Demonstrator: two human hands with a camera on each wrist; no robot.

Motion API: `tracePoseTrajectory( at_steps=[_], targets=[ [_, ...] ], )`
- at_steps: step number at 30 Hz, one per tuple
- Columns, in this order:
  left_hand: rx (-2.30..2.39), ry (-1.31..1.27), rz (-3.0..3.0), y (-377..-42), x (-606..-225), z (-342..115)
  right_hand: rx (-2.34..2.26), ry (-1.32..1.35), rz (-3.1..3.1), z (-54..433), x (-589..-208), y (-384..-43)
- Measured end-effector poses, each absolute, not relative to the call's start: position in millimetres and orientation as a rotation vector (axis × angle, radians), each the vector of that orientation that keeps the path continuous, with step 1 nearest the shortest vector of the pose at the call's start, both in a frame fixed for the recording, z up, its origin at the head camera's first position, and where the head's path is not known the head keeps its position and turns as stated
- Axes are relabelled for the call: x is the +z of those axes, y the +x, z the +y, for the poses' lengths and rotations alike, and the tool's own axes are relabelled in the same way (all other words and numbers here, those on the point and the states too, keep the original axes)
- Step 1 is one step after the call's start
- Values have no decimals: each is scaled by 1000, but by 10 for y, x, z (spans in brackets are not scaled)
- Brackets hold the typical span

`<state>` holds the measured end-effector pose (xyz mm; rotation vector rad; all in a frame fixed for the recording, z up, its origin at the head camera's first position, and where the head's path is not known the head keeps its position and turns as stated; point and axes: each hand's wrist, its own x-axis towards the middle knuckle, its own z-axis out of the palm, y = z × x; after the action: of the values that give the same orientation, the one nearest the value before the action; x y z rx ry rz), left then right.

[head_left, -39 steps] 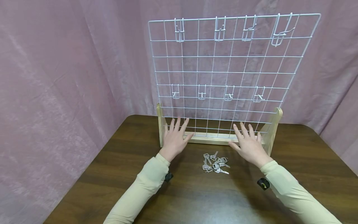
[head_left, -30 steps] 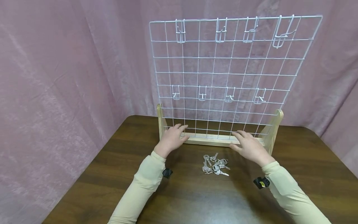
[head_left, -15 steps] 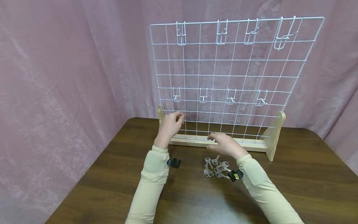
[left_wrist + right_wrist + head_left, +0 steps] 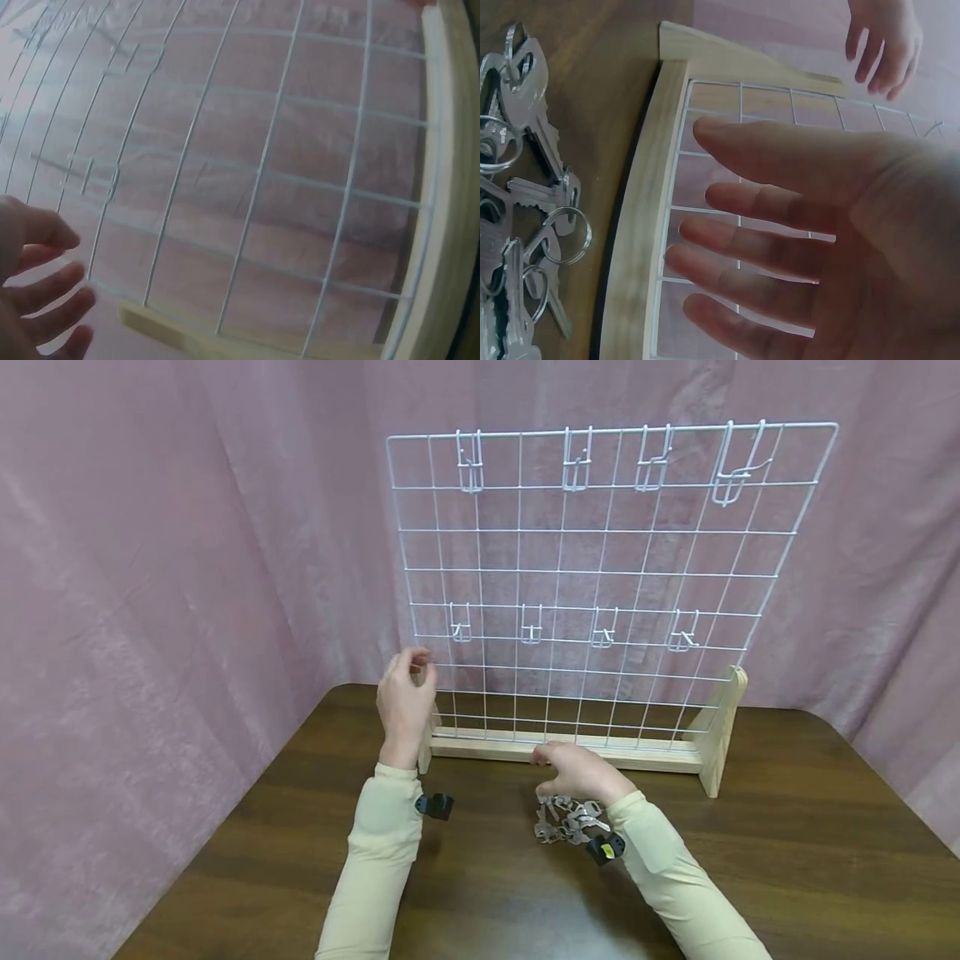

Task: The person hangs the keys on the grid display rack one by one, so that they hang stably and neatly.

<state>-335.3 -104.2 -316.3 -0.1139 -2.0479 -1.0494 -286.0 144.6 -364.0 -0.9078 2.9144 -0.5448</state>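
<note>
Several silver keys point(image 4: 573, 835) with small split rings lie in a loose pile on the table. My right hand point(image 4: 581, 774) hovers at the pile's far side, covering part of it. In the right wrist view its fingers point(image 4: 757, 247) are spread and hold nothing, with the keys point(image 4: 525, 82) at left. My left hand point(image 4: 405, 702) is raised near the left end of the white wire grid point(image 4: 570, 552). Its fingers point(image 4: 52, 289) are loosely bent, with nothing between them. Short white hooks point(image 4: 531, 632) hang in a lower row on the grid.
An upper row of longer white hooks point(image 4: 576, 468) hangs along the grid's top. A wooden stand point(image 4: 720, 735) holds the grid upright on the brown table point(image 4: 480, 877). Pink curtains point(image 4: 187, 568) hang behind and to the left.
Both hands have drawn in from being spread before the grid. The left has risen and gone left, its fingers now bent; the right has moved left and nearer, over the keys.
</note>
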Motion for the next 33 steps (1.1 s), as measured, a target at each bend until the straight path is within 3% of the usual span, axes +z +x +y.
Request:
tracePoseTrajectory(
  at_steps=[9,18,33],
  targets=[
    [-1243,42,-2143,-3531,-3334,-1160,-389,-940,2872,1425,-3708,-2917],
    [-1386,-4,-2215,-3601,-3547,-1259,-318,-943,2862,1474,-3825,-2949],
    [-1425,-39,-2227,-3641,-3592,-1208,-368,-907,2793,1562,-3940,-3059]
  ],
)
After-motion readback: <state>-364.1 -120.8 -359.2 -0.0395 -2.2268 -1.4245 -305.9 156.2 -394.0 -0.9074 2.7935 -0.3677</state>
